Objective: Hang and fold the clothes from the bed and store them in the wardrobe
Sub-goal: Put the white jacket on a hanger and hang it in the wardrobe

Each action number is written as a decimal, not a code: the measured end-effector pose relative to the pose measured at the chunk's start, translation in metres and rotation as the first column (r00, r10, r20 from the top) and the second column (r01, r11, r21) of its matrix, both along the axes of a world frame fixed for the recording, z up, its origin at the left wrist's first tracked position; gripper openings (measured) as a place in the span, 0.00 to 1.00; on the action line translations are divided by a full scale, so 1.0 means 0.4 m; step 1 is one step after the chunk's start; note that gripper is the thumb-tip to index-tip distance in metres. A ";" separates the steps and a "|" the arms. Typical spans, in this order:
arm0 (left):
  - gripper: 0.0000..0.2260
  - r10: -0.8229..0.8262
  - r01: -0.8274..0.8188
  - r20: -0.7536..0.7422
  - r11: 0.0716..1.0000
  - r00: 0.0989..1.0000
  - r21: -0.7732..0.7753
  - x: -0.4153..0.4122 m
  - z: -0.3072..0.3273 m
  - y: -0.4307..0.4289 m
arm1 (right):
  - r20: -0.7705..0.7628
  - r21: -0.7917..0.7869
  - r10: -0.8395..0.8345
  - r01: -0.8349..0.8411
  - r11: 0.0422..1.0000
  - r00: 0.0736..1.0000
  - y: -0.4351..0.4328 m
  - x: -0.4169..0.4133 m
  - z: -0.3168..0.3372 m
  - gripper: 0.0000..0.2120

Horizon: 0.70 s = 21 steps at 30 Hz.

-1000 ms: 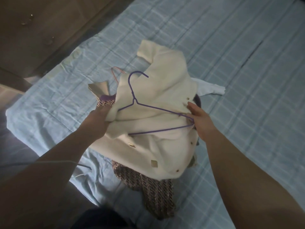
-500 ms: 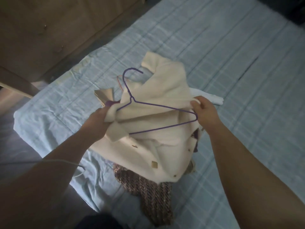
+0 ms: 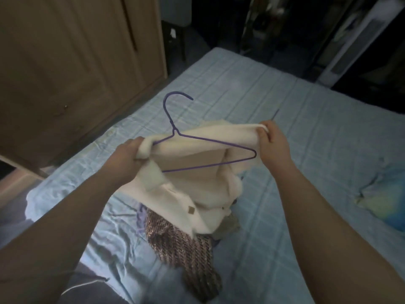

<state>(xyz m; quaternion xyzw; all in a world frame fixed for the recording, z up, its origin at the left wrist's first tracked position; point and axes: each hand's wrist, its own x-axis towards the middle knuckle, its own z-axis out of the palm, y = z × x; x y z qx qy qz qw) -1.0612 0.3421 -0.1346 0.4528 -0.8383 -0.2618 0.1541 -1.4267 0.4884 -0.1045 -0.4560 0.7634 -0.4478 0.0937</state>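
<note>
Looking down from the head view: held a cream jacket [image 3: 171, 196] up off the bed [image 3: 306, 119], spread open between both hands, with its lower part draped onto a brown woven garment [image 3: 182, 244] on the sheet. Carried a purple wire hanger [image 3: 210, 140] across the opening, long axis running left to right from one hand to the other, hook raised and pointing away toward the side of the wardrobe [image 3: 76, 62]. Had the hanger's left end tucked out of sight in the jacket's shoulder, bunched inside the left grip [image 3: 129, 154], closed tight round the cloth and, judging by the wire's path, probably round the wire as well. Showed the hanger's right end bare, just below and inward of the right grip [image 3: 271, 141], far nearer to that hand than to the other. Pinched the jacket's upper edge in the right grip, fingers curled narrow on a fold of cloth, apparently clear of the wire. Seemed to call next for drawing that pinched shoulder down over the bare right end; risked, if pulled too hard, dragging the left shoulder off its end.
</note>
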 end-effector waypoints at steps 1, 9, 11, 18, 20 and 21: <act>0.21 -0.011 0.011 0.002 1.000 1.000 -0.009 -0.005 0.033 0.012 | -0.006 -0.013 -0.013 0.013 1.000 1.000 0.025 0.002 0.023 0.06; 0.17 -0.205 0.203 0.010 0.962 0.979 -0.183 -0.084 0.269 0.088 | -0.036 -0.012 -0.150 0.150 0.989 0.988 0.259 0.010 0.188 0.07; 0.16 -0.262 0.258 0.008 0.942 0.965 -0.216 -0.104 0.304 0.105 | -0.068 0.010 -0.175 0.177 0.984 0.982 0.316 0.017 0.235 0.08; 0.11 -0.463 0.436 -0.070 0.869 0.884 -0.235 -0.149 0.423 0.128 | -0.081 0.122 -0.273 0.282 0.952 0.958 0.497 0.119 0.425 0.06; 0.11 -0.500 0.466 -0.067 0.842 0.864 -0.274 -0.157 0.463 0.130 | -0.006 0.179 -0.263 0.260 0.949 0.965 0.548 0.164 0.466 0.16; 0.12 -0.521 0.480 -0.075 0.826 0.850 -0.296 -0.161 0.483 0.134 | 0.011 0.225 -0.239 0.230 0.947 0.971 0.570 0.185 0.484 0.25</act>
